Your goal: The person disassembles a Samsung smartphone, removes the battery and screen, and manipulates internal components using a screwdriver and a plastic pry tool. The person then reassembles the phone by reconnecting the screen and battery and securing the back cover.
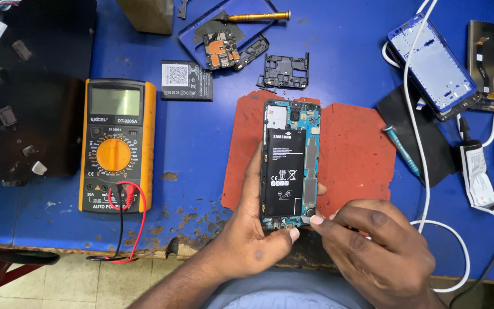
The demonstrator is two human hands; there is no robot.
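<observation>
Two hands meet at the lower end of an opened phone point(289, 163), held just above a red mat point(355, 154) on the blue table point(201, 149). Your left hand point(253, 240) grips the phone from below, thumb at its bottom edge. Your right hand point(381, 252) pinches at the bottom corner; whether it holds a tool, I cannot tell. Done: back cover off, battery point(283, 171) and board exposed. Left: battery in place still. A yellow meter point(116, 146) and blue screwdriver point(402, 151) lie untouched.
</observation>
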